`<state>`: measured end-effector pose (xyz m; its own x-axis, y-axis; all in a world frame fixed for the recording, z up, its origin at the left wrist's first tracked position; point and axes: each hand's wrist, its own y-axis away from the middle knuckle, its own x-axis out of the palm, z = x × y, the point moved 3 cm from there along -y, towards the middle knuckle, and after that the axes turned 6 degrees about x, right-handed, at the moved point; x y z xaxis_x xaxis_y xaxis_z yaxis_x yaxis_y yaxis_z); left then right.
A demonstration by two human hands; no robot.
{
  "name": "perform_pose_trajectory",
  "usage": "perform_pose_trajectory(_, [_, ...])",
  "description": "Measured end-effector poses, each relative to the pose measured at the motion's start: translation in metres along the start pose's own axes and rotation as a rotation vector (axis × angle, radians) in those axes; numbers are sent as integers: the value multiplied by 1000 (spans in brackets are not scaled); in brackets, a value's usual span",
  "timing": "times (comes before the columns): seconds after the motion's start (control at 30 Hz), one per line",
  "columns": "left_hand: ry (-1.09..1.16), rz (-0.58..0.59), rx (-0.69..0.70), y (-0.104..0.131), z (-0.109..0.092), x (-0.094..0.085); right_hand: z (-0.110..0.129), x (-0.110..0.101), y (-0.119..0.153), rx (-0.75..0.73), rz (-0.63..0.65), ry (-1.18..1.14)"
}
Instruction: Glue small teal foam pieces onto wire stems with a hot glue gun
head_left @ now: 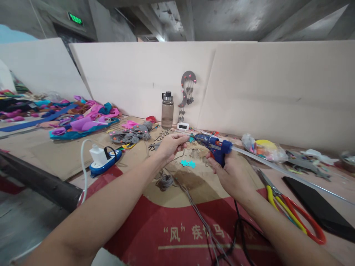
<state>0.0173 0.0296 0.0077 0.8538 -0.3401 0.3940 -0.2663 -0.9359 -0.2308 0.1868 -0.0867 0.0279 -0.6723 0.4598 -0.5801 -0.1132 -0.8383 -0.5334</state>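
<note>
My right hand (226, 168) grips a blue hot glue gun (212, 144) with a long clear glue stick (266, 162) running out of its back. The gun's nozzle points left, at a small teal felt piece (191, 138) pinched in the fingertips of my left hand (174, 144). A grey cord hangs from that hand. Below, flat on the cardboard (177, 195), lie turquoise felt cutouts (188, 163). A small coil of grey cord (165, 181) rests nearer to me, with strands trailing toward the front edge.
At left stand a blue power strip (105, 164) with a white plug, grey felt pieces (130, 135) and heaped colored felt (85, 118). A bottle (167, 112) and small clock (183, 126) stand behind. Scissors (296, 214) and a black phone-like slab (318, 207) lie right.
</note>
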Motion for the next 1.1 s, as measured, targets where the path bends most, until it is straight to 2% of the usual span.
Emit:
perform_pose_trajectory(0.2, [0,2,12,-1,0,0,-1,2,0,22,20,3])
perform_pose_trajectory(0.63, [-4,8,33,0,0,0,0,4,2,-25,-1,-23])
perform_pose_trajectory(0.9, [18,0,46,1,-2,0,3,1,1,-29,-46,38])
perform_pose_trajectory(1.1, [26,5,40,2,-2,2,6,1,2,-63,-23,52])
